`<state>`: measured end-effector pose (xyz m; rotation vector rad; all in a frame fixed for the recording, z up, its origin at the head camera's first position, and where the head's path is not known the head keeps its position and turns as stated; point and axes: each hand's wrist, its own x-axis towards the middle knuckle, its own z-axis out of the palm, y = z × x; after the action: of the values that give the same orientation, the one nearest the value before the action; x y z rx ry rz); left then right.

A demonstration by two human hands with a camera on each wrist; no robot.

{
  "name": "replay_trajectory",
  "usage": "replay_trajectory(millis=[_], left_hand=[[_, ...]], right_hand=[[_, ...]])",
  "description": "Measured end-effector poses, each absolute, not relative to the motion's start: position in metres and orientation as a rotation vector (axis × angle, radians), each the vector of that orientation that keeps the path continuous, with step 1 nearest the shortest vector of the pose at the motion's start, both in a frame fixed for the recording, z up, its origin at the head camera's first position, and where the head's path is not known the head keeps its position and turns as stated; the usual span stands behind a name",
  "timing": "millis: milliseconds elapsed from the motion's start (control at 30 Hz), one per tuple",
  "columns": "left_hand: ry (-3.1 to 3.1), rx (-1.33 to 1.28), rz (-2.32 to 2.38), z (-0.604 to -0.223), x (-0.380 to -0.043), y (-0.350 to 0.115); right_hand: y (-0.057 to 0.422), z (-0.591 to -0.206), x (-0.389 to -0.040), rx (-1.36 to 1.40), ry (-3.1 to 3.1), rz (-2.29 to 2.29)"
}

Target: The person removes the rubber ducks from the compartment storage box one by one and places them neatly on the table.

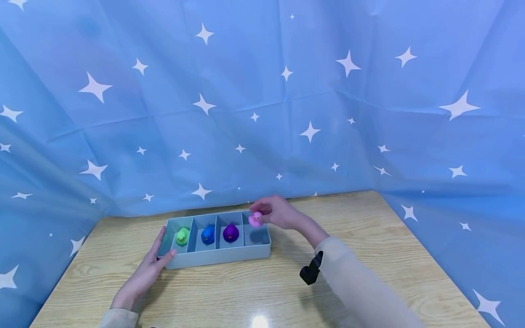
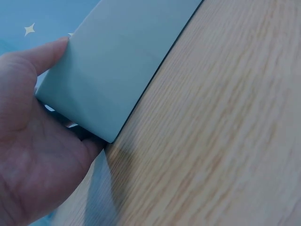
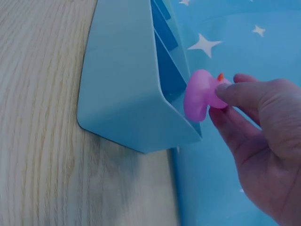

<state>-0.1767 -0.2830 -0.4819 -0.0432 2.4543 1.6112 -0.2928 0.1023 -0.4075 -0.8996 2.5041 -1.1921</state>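
Note:
A pink rubber duck is pinched by its head between the thumb and fingers of my right hand, above the rightmost compartment of a blue-grey divided box. In the right wrist view the duck hangs over the box's rim. My left hand grips the box's left end, its thumb over the front rim and its fingers along the end wall. Inside the box sit a green duck in the leftmost compartment, a blue duck in the second and a purple duck in the third.
The box stands on a light wooden table. A blue curtain with white stars hangs behind the table and along its sides. A black strap device sits at the right wrist.

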Motion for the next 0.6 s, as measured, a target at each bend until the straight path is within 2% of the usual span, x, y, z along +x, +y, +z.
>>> replay_trajectory(millis=[333, 600], left_hand=[[2.456, -0.045, 1.618, -0.484, -0.177, -0.284], [2.437, -0.058, 1.604, -0.485, -0.180, -0.285]], right_hand=[[0.122, -0.404, -0.294, -0.834, 2.526, -1.223], [0.143, -0.408, -0.296, -0.900, 2.556, -1.250]])
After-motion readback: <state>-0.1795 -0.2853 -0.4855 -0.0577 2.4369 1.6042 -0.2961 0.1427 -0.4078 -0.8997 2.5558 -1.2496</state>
